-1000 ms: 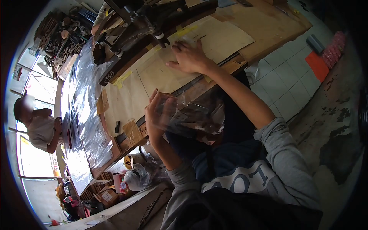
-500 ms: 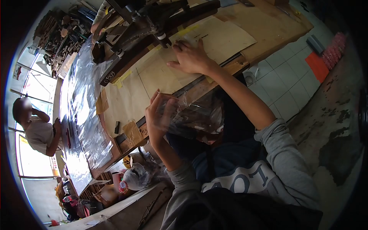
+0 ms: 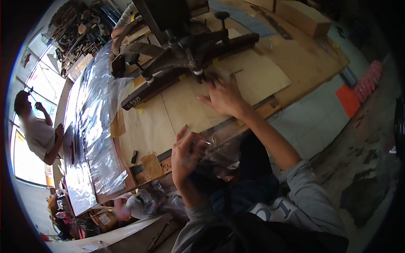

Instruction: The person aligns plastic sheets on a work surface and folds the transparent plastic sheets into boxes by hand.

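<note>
On the bench (image 3: pixel 295 63), both hands sit lower than before.

Grey sleeves, lettered dark apron

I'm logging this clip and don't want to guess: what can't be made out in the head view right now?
- Left hand: motion-blurred; its grip on the clear plastic bag is unclear, and so is the bag's content.
- Right hand: fingertips hidden by the dark machine arm.
- Machine top: cut off by the upper edge.
- Person at far left: small, distorted by the lens rim.
</note>
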Tool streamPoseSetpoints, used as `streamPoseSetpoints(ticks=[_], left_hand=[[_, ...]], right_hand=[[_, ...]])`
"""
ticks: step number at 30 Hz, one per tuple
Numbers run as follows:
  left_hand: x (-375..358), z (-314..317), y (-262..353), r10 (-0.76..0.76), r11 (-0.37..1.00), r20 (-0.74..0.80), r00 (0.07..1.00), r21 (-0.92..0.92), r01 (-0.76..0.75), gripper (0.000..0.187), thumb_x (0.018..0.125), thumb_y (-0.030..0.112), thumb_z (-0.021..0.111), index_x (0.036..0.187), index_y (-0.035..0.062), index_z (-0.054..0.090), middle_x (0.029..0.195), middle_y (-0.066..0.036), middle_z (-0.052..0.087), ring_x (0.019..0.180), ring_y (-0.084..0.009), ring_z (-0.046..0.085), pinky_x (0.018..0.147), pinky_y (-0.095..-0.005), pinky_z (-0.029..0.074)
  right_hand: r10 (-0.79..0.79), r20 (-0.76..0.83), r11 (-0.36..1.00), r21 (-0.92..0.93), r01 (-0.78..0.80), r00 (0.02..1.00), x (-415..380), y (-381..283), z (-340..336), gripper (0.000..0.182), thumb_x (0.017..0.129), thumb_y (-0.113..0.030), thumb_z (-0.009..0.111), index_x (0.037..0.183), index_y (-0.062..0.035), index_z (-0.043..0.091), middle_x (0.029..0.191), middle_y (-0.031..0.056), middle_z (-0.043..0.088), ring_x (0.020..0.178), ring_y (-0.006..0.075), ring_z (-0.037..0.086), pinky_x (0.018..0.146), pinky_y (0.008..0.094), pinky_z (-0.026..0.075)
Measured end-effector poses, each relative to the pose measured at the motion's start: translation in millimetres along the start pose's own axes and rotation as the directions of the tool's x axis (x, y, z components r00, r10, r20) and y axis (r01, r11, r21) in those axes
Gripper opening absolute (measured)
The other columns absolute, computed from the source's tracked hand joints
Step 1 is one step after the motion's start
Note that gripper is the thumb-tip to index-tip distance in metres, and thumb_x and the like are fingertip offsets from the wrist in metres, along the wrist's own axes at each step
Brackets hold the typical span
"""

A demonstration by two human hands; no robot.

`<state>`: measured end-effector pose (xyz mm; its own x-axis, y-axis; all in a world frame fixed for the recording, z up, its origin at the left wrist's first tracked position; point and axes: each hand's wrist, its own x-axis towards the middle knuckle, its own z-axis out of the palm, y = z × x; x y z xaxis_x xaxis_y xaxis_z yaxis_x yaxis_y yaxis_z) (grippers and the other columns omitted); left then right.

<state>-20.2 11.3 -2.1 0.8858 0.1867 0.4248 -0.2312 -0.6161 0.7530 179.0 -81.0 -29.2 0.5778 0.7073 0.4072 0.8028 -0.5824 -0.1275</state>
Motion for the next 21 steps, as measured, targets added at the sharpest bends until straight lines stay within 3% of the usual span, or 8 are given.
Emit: streamPoseSetpoints(ticks=[11, 21], left_hand=[[-1.2, 0.6, -0.1, -0.023, 1.0, 0.011, 1.0, 0.014, 0.023, 0.015, 0.086, 0.017, 0.065, 0.081, 0.0032, 0.064, 0.069, -0.005, 0.065, 0.066, -0.0209, 0.064, 0.11, -0.0499, 0.032], [-0.6, 1.2, -0.1, -0.003, 0.999, 0.007, 1.0, 0.038, 0.003, 0.012, 0.085, 0.014, 0.066, 0.081, 0.0034, 0.064, 0.07, -0.006, 0.066, 0.067, -0.0243, 0.064, 0.108, -0.0511, 0.033]], right_hand=[[-0.036, -0.082, 0.998, 0.044, 0.04, 0.996, -2.7, -0.4, 6.3, 0.072, 0.09, -0.05, 0.056, 0.128, 0.0101, 0.049, 0.135, 0.0242, 0.051, 0.13, 0.0327, 0.045, 0.11, 0.0531, 0.031], [-0.03, -0.071, 0.997, 0.063, 0.035, 0.997, -2.5, -1.5, 4.6, 0.071, 0.091, -0.049, 0.055, 0.129, 0.0109, 0.048, 0.136, 0.025, 0.049, 0.13, 0.0333, 0.045, 0.109, 0.0525, 0.032]])
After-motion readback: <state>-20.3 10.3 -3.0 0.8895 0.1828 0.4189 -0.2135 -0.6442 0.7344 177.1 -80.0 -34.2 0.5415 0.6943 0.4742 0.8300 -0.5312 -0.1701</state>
